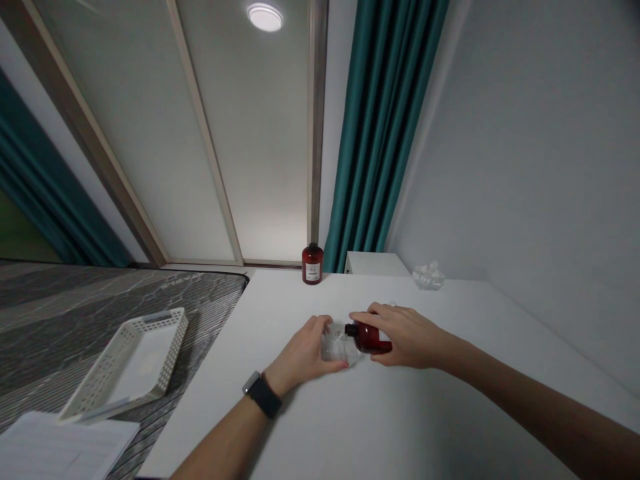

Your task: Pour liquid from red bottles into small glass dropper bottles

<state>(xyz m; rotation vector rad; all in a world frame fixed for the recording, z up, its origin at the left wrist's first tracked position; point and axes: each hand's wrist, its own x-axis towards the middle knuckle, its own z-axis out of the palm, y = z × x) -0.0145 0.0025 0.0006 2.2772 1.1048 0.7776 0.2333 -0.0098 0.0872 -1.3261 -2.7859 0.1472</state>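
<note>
My left hand is closed around a clear, see-through container low over the white table; whether it touches the tabletop I cannot tell. A dark red bottle with a black neck and a pale label lies tipped on its side in my right hand. Its neck points left and meets the near side of the clear container. Fingers cover part of both things, and the contents of each are hard to make out.
Another dark red bottle with a black top stands at the table's far edge. Crumpled clear plastic lies at the back right, near a white cabinet. To the left are a white perforated basket and papers.
</note>
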